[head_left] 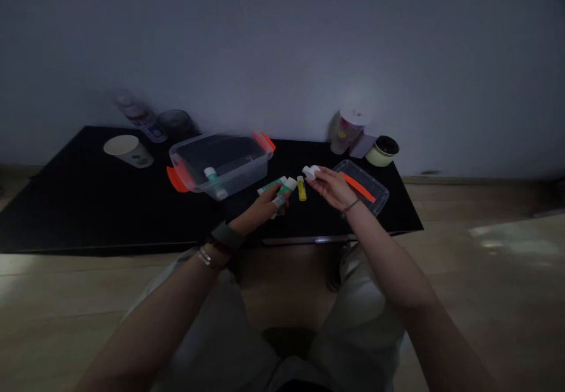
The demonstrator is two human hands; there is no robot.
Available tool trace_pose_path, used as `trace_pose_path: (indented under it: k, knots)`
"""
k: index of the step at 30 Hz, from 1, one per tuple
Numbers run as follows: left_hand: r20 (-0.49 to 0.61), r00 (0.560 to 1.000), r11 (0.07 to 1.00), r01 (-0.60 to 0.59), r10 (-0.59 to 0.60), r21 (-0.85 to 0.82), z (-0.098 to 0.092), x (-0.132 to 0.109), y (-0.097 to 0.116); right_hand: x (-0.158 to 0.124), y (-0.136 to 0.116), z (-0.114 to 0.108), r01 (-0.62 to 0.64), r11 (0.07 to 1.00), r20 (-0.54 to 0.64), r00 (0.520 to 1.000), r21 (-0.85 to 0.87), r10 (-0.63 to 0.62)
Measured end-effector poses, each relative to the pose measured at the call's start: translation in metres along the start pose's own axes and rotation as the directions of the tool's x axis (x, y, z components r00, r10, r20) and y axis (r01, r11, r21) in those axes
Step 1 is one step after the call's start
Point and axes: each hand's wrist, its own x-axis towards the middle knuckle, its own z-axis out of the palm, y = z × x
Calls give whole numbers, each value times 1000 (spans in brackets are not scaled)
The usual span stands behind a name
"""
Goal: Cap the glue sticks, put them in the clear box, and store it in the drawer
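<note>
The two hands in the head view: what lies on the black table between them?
In the head view, a small yellow tube sits on the black table between the left hand, holding green-and-white tubes, and the right hand, holding a white object.

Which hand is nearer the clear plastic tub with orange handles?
Left. The left hand sits just off the near right corner of the clear plastic tub; the right hand is farther right, beyond a yellow tube.
</note>
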Motion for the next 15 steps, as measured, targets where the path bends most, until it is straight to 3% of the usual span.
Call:
trace_pose_path:
  k: [5, 15]
  knots:
    - [69, 998, 1000, -12, 13, -22, 4, -7, 3, -27, -3, 17, 19, 995, 46, 999, -100, -15]
    - [96, 995, 1000, 11, -10, -14, -1, -12, -1, -35, -9, 22, 119, 969, 111, 989, -217, -96]
